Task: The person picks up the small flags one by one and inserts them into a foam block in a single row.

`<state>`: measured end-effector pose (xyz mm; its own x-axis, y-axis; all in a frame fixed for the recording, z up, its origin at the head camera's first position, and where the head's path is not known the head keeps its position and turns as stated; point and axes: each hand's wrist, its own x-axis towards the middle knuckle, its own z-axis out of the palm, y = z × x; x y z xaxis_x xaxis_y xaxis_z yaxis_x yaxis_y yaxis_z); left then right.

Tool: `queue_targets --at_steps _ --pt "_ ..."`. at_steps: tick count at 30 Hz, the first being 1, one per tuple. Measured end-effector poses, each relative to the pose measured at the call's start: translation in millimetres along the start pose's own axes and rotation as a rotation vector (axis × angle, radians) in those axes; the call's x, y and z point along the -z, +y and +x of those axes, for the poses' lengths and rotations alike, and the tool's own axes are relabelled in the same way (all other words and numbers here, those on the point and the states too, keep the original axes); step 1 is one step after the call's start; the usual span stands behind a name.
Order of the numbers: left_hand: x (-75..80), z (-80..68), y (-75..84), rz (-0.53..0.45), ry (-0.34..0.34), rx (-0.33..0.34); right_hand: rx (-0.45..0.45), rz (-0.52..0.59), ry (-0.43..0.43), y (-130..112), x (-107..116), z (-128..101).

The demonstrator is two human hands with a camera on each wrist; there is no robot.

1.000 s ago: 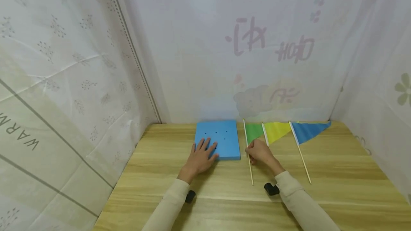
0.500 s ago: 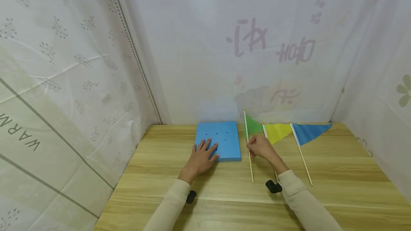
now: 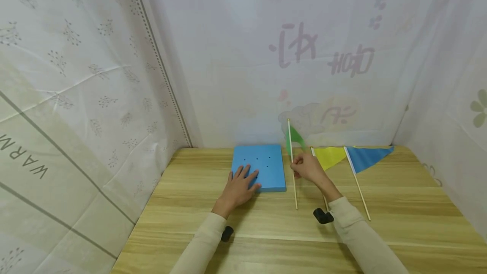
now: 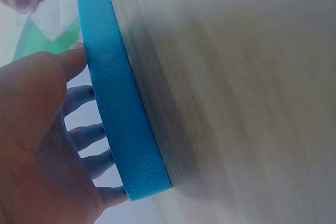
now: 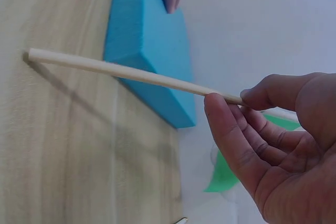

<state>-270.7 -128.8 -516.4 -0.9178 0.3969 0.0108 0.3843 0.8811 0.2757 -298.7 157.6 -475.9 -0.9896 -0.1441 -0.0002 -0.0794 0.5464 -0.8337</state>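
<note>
My left hand (image 3: 236,188) rests with spread fingers on the front left of a blue foam block (image 3: 272,176), which has several small dark holes in its top. In the left wrist view its fingertips press along the block's upper edge. Just right of the block, my right hand (image 3: 307,167) pinches the wooden stick of a green pennant flag (image 3: 294,138) between thumb and fingers. The flag leans upright with its cloth folded at the top. In the right wrist view the stick's bare lower end (image 5: 42,56) is close over the table, its shadow beside it.
A yellow pennant flag (image 3: 328,157) lies right of my right hand, its stick partly hidden by the hand. Farther right lies a blue pennant flag (image 3: 369,158). Printed curtains (image 3: 236,75) enclose the wooden table (image 3: 182,206) at the back and sides.
My right hand has raised the green flag from lying on the table to a more upright stance, its top rising against the curtain. My left hand has stayed on the foam block.
</note>
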Motion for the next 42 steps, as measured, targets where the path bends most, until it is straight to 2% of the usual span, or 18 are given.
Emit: queue_targets --at_steps 13,22,30,42 --pt "-0.5 0.1 0.3 -0.004 0.015 -0.010 0.094 0.006 0.042 -26 6 12" --pt "0.3 0.2 1.1 -0.014 0.007 -0.003 0.140 -0.081 0.094 -46 1 26" --pt "0.1 -0.3 0.3 -0.009 -0.008 0.012 0.146 0.010 0.089 -64 -9 38" --pt "1.2 0.7 1.2 -0.007 0.002 0.004 0.212 0.002 0.105 -85 -24 60"
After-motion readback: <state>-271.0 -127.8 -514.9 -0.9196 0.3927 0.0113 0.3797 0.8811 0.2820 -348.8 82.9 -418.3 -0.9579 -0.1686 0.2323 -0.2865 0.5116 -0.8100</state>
